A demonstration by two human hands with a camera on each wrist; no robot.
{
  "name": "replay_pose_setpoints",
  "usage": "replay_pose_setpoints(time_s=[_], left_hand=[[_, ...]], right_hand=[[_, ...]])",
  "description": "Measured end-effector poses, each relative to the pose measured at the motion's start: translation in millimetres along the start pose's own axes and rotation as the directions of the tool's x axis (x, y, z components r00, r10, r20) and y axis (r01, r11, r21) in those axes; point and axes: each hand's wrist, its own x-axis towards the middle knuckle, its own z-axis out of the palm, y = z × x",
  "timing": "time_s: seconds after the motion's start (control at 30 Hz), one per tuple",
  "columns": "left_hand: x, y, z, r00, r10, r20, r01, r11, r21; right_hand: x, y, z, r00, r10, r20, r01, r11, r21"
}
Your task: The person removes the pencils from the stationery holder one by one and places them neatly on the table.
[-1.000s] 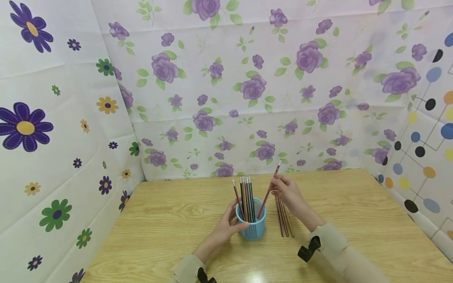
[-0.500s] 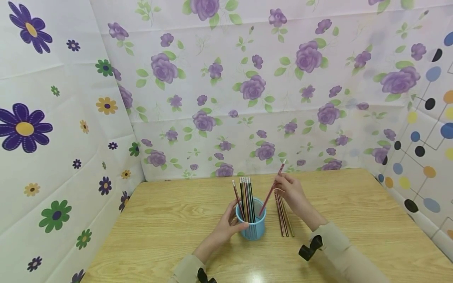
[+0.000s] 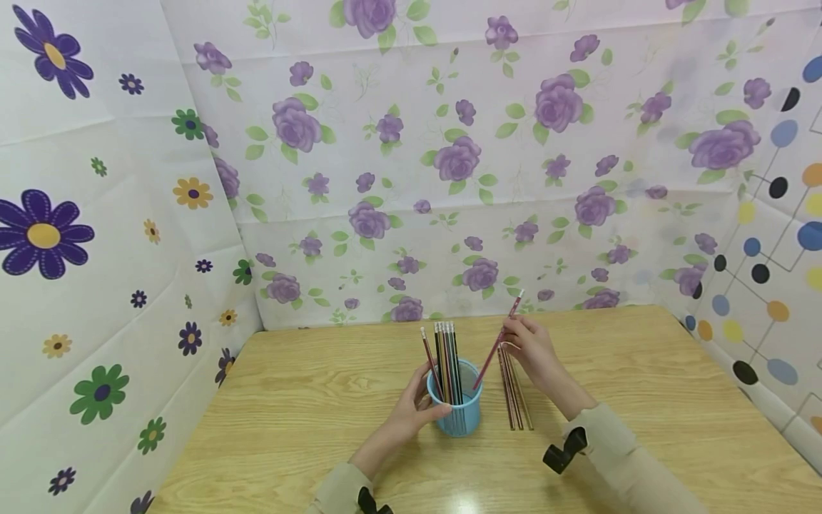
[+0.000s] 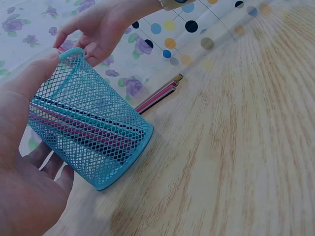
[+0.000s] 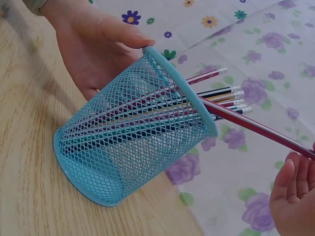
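A light blue mesh pencil cup (image 3: 467, 417) stands upright on the table, with my left hand (image 3: 404, 412) gripping its left side. The left thumb (image 5: 125, 35) lies along the rim. Several eraser-tipped pencils (image 3: 447, 360) lean inside the cup, most of them bunched together. My right hand (image 3: 531, 351) pinches a red pencil (image 3: 491, 359) by its upper part, right of the cup. That pencil slants, eraser end up, its lower end at the cup's mouth. Beneath the right hand, several more pencils (image 3: 511, 400) lie side by side on the table, partly hidden at their far ends.
The wood-grain table (image 3: 308, 400) reaches back to a hanging cloth (image 3: 372, 271) with purple roses. Flowered cloth (image 3: 128, 271) hangs at the left, dotted cloth (image 3: 764, 314) at the right. A black strap device (image 3: 565, 450) sits at the right wrist.
My right hand has moved slightly right with the red pencil, drawing its lower end up toward the cup's right rim and tilting it more. The left hand and cup have stayed put.
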Motion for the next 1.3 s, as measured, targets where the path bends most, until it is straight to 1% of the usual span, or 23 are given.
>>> replay_pose_setpoints(time_s=[0.07,0.27,0.37,0.47,0.6,0.8,1.03,1.3], left_hand=[[0.0,-0.2,0.0,1.0,0.01,0.003,-0.01,1.0,0.001],[0.1,-0.6,-0.1,1.0,0.012,0.005,-0.012,1.0,0.002],[0.1,-0.9,-0.2,1.0,0.005,-0.001,-0.005,1.0,0.005],[0.2,-1.0,-0.1,1.0,0.002,-0.004,-0.002,1.0,0.008],[0.6,-1.2,-0.4,1.0,0.019,0.004,-0.019,1.0,0.011],[1.0,-0.9,-0.7,1.0,0.024,0.019,-0.024,1.0,0.005],[1.7,-1.0,-0.4,1.0,0.014,0.001,-0.014,1.0,-0.002],[1.9,-3.2,-0.5,1.0,0.016,-0.001,-0.016,1.0,-0.008]], right_hand=[[-0.3,0,-1,1.0,-0.001,0.0,0.001,1.0,0.005],[0.2,-2,-3,1.0,-0.008,-0.029,0.009,0.999,0.034],[1.4,-2,-4,0.999,0.002,-0.054,0.002,0.998,0.066],[1.7,-2,-5,0.998,0.015,-0.059,-0.01,0.996,0.085],[2.1,-1,-6,0.998,0.021,-0.065,-0.014,0.995,0.098],[3.2,1,-8,0.997,0.018,-0.069,-0.011,0.994,0.108],[2.7,-2,-10,0.996,0.03,-0.09,-0.02,0.994,0.103],[2.2,-4,-13,0.993,0.043,-0.111,-0.03,0.993,0.117]])
